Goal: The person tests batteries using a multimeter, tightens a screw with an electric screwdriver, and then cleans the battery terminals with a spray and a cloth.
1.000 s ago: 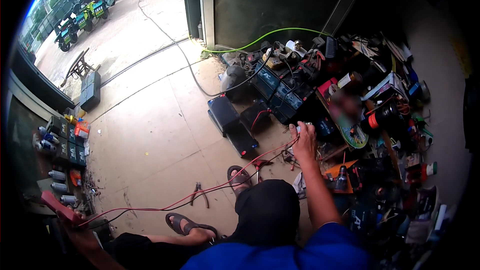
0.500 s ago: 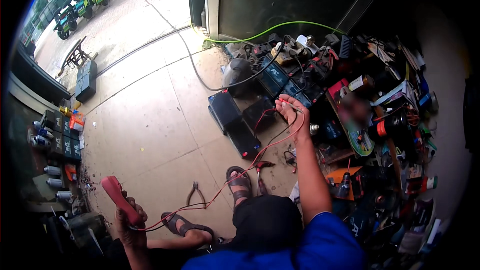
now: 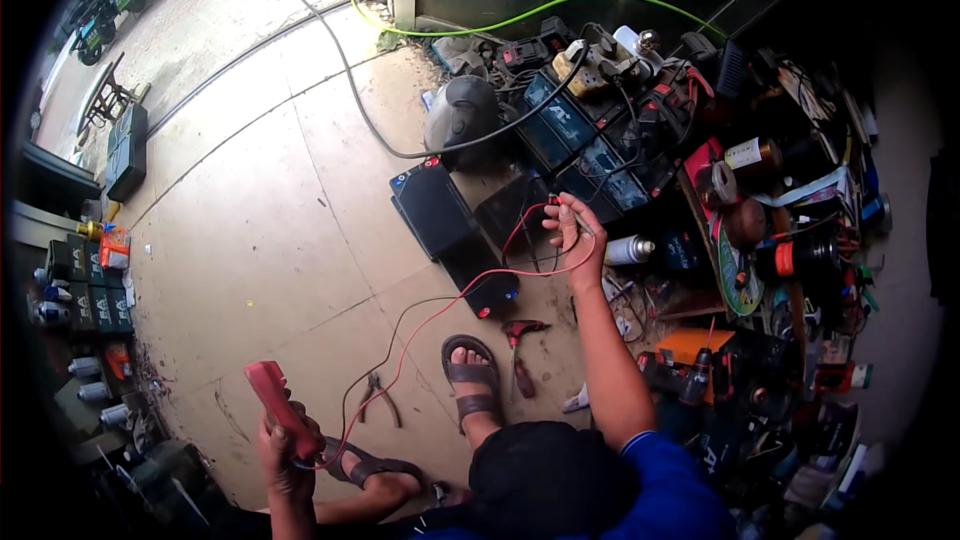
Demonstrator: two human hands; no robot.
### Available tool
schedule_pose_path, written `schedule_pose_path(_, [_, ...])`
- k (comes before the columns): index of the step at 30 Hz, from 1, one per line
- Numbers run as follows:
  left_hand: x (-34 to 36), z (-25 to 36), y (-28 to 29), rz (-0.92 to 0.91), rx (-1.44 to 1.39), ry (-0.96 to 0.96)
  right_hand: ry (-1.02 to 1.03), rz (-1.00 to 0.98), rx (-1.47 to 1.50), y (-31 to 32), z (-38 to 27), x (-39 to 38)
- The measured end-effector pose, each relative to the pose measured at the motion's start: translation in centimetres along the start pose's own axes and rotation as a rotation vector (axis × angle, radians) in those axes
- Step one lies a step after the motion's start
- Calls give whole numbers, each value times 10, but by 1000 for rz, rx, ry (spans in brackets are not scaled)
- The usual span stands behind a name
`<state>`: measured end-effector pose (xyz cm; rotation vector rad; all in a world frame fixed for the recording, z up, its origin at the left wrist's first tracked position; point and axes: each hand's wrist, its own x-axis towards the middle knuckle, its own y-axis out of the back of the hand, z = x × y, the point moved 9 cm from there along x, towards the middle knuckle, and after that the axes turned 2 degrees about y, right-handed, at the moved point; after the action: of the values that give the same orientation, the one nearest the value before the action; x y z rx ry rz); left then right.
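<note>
Left hand (image 3: 287, 452) wraps fingers around red meter (image 3: 275, 400). Right hand (image 3: 582, 240) pinches red probe (image 3: 554, 200) between fingertips, near black battery (image 3: 508, 214). Pliers (image 3: 374, 382) lie on floor (image 3: 265, 260).

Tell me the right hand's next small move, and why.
Probably steady the right hand and settle the lead tip onto the end of the short red wire: the fingers hold the long red lead's end close beside it, the left hand holds the red handheld device that lead runs to, and contact there cannot be made out.
</note>
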<state>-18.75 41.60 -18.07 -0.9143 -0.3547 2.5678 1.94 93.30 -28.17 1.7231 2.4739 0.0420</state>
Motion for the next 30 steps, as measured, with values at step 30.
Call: schedule_pose_path(30, [3,-20,1,-1,181,27,18,233,-675,94,163,7])
